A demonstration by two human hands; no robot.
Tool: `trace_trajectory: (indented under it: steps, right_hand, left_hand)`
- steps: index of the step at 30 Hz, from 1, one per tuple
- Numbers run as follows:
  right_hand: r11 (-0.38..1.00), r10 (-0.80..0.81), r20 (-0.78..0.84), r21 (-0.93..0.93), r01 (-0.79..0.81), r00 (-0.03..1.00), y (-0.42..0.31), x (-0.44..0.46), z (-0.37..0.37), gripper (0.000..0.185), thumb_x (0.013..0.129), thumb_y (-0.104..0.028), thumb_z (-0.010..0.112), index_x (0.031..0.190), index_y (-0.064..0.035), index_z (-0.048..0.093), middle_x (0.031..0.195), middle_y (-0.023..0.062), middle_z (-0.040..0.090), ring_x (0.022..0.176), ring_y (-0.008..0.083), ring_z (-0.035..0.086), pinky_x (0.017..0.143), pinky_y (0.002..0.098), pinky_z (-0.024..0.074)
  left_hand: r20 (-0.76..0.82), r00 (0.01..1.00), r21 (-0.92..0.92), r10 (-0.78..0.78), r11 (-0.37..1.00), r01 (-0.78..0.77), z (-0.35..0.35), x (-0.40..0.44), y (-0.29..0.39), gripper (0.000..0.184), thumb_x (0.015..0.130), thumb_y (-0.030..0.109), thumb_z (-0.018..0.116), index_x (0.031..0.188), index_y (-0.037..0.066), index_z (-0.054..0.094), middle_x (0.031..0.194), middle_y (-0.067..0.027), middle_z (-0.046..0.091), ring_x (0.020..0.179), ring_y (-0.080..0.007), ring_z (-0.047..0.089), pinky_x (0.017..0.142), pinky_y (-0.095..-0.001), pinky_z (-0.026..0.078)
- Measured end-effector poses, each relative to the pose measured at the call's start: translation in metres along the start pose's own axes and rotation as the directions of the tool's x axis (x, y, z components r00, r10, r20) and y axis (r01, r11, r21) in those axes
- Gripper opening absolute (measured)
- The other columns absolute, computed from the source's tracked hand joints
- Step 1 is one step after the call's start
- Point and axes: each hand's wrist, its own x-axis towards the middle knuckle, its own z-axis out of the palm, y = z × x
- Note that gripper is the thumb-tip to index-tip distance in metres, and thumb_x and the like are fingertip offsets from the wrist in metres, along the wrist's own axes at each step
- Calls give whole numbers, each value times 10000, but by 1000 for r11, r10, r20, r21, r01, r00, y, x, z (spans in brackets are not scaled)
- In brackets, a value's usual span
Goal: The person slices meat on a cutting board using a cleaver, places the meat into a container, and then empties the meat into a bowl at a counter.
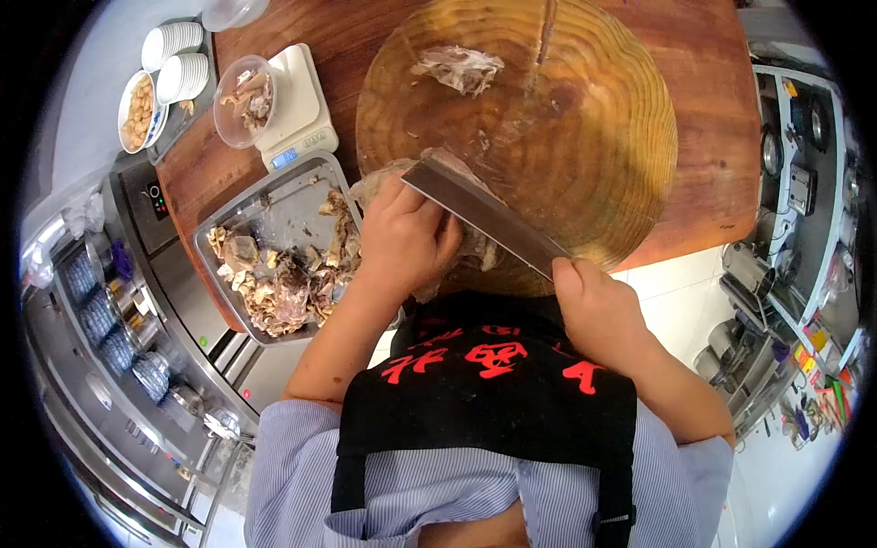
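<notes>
My right hand (594, 300) is closed round the handle of a cleaver (484, 215). Its broad blade slants up and left over the near side of a round wooden chopping board (603, 128). Beneath and beside the blade lies a chunk of meat (480, 248), partly hidden by the blade and my fingers. My left hand (406, 228) grips that meat with bent fingers, close to the blade's far end. Whether the edge is in the meat I cannot tell. Farther back on the board sits a smaller pale piece of meat (459, 69).
Left of the board, a metal tray (208, 239) holds bones and meat scraps. A clear plastic bowl (245, 100) with meat pieces rests on a digital scale (306, 102). Stacked white bowls (183, 78) stand farther left. A thin dark object (546, 32) rises at the board's far side.
</notes>
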Motion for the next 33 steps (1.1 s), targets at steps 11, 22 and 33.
trace_trajectory:
  steps: [11, 22, 33]
  right_hand:
    - [1000, 21, 102, -16, -19, 995, -5, 12, -8, 314, 771, -39, 522, 1079, 9, 485, 853, 165, 558, 685, 321, 624, 557, 408, 507]
    - [999, -12, 21, -36, 12, 1000, -9, 43, 2, 127, 820, -76, 504, 932, -19, 488, 781, 146, 574, 622, 297, 651, 510, 381, 533]
    - [997, -61, -124, -49, 55, 990, 9, 58, 15, 187, 804, -45, 541, 976, -44, 467, 881, 164, 593, 726, 361, 638, 614, 432, 526]
  left_hand:
    - [7, 999, -54, -38, 998, 38, -2, 4, -2, 210, 658, 96, 675, 853, 19, 693, 980, -112, 628, 897, -302, 585, 777, -379, 496]
    - [2, 997, -72, -81, 994, 81, -2, 6, -4, 224, 665, 110, 678, 871, 22, 692, 999, -126, 628, 927, -315, 589, 795, -391, 496]
    - [20, 993, 10, -119, 993, 119, -13, -8, 13, 238, 761, 181, 656, 951, 38, 668, 985, -141, 619, 941, -334, 576, 808, -415, 481]
